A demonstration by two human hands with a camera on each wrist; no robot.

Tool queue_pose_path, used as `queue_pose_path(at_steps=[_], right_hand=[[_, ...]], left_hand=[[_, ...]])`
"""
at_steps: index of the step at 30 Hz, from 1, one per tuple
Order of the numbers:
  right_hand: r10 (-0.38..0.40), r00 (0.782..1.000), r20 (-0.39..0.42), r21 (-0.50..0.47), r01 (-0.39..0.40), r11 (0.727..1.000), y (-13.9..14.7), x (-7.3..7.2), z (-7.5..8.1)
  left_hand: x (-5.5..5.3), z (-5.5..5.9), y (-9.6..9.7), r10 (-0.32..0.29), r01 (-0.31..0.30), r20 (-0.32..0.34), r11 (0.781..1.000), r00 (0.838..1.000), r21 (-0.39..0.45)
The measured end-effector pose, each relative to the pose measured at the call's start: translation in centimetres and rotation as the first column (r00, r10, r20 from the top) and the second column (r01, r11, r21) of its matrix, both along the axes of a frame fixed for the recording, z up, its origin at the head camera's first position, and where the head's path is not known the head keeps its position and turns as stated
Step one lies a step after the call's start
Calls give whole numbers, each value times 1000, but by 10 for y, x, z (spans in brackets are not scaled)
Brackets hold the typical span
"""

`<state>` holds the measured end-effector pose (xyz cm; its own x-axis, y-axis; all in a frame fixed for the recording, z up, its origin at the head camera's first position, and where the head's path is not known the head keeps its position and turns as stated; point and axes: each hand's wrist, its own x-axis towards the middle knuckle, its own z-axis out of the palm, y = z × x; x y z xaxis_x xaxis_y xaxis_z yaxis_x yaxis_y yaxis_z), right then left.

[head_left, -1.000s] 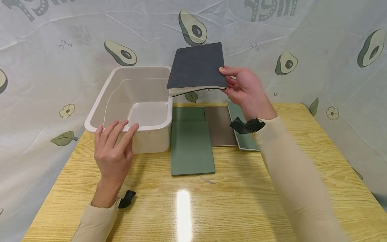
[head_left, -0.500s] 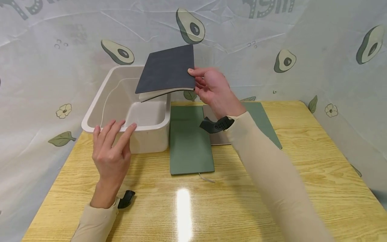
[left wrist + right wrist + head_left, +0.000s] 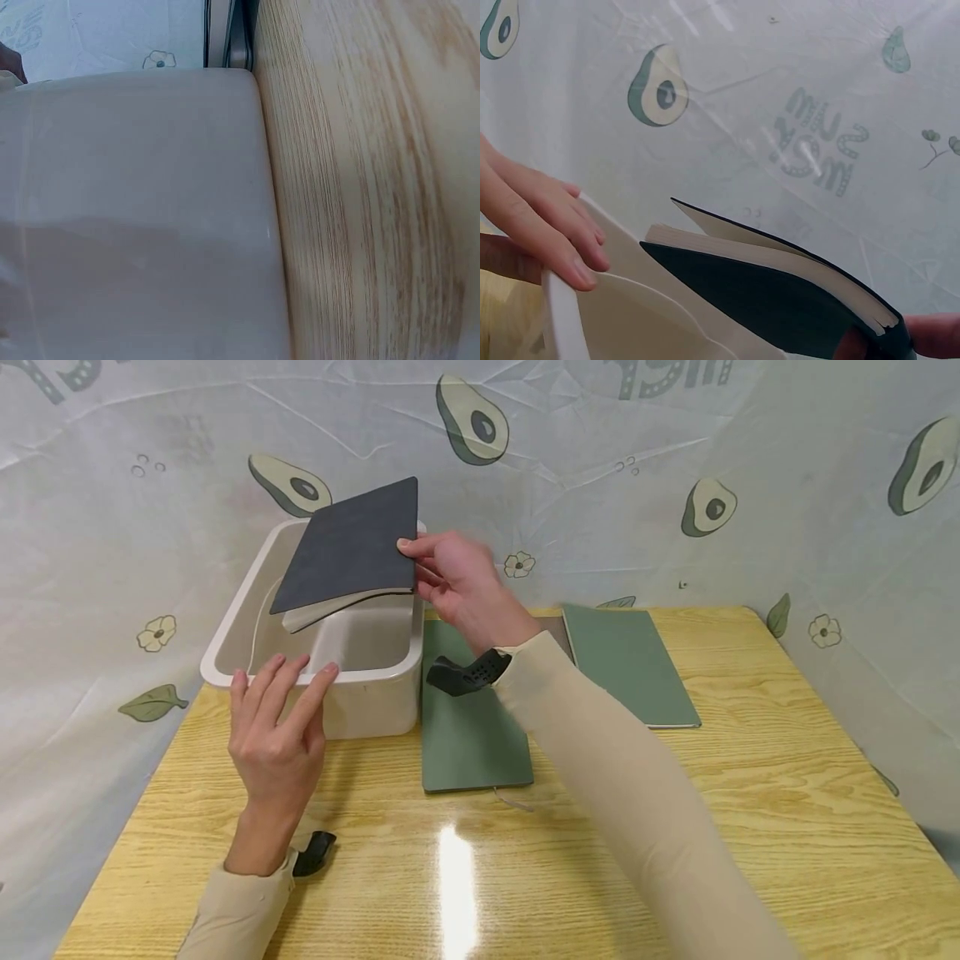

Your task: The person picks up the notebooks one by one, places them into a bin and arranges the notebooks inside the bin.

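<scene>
A dark blue soft-cover notebook (image 3: 352,547) is held up over the cream plastic bin (image 3: 375,706), its pages bowed slightly apart. My right hand (image 3: 461,577) pinches it by the right edge, thumb on top and fingers underneath. From the right wrist view, the notebook (image 3: 742,292) slants above the bin's opening, with the page edges showing. My left hand (image 3: 277,743) rests on the bin's front rim, fairly straight fingers reaching over it. The left wrist view is mostly filled by the bin's outer wall (image 3: 142,187); that hand's fingers barely show there.
Right of the bin lies a green notebook (image 3: 472,743) with a ribbon marker. A brown notebook (image 3: 557,631) is mostly hidden behind the right arm, and another green notebook (image 3: 637,664) lies farther right. A printed cloth (image 3: 570,460) hangs behind the wooden table (image 3: 360,877).
My right hand has carried the dark blue notebook leftward from beside the bin to above its opening. The green notebook at right is now more exposed. My left hand stays on the rim.
</scene>
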<state>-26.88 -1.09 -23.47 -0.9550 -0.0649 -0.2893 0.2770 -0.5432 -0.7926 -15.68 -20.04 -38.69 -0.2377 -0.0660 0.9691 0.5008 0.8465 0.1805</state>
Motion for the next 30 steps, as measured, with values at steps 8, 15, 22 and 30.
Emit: queue_pose_path(at_steps=[8,15,22,30], right_hand=[[12,1000,7,-4,-12,1000,-18,1,-2],[38,999,-11,7,-38,999,-24,4,2],[14,1000,-10,51,-13,999,-26,4,0],[18,1000,-9,121,-17,993,-26,3,-8]], left_hand=[[-1,0,-1,5,-5,12,1000,1000,-5],[0,0,0,6,-6,10,1000,1000,-3],[0,1,-1,10,-10,16,1000,1000,-4],[0,0,-2,16,-16,29,1000,999,-10]])
